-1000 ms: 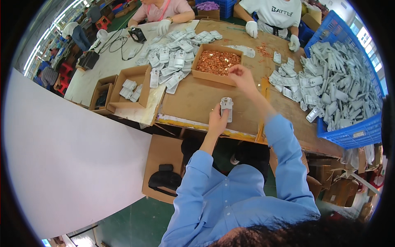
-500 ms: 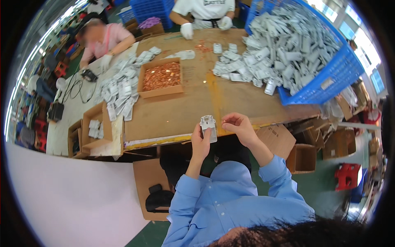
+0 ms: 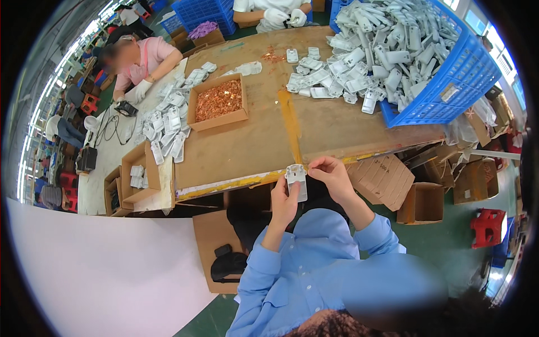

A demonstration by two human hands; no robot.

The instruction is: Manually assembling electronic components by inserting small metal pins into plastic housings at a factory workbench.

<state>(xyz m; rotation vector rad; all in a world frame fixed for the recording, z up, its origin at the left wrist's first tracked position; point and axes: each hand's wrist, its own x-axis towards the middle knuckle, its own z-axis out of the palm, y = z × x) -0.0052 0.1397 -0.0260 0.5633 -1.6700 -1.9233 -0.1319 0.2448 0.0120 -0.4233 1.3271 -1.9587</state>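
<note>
In my left hand (image 3: 282, 205) is a white plastic casing (image 3: 295, 175), held upright just off the table's front edge, the thumb lying across its face. My right hand (image 3: 334, 178) is closed in a pinch beside the casing's upper right side. Whatever sits between its fingertips is too small to make out. Beyond my hands, a cardboard box (image 3: 222, 122) on the table holds many small copper-coloured pieces (image 3: 219, 100). Similar casings (image 3: 320, 77) lie loose at the far right of the table, with another heap (image 3: 167, 119) left of the box.
A blue crate (image 3: 446, 104) heaped with casings leans at the right. Small cardboard boxes (image 3: 147, 188) stand at the table's left corner. Two co-workers with white gloves (image 3: 137, 91) sit across the table. Open cartons (image 3: 422, 203) and a red stool (image 3: 487, 227) are on the floor at right.
My right hand's pinched fingers have come closer to the casing's top. The view has shifted slightly. The co-worker opposite has brought both gloved hands together.
</note>
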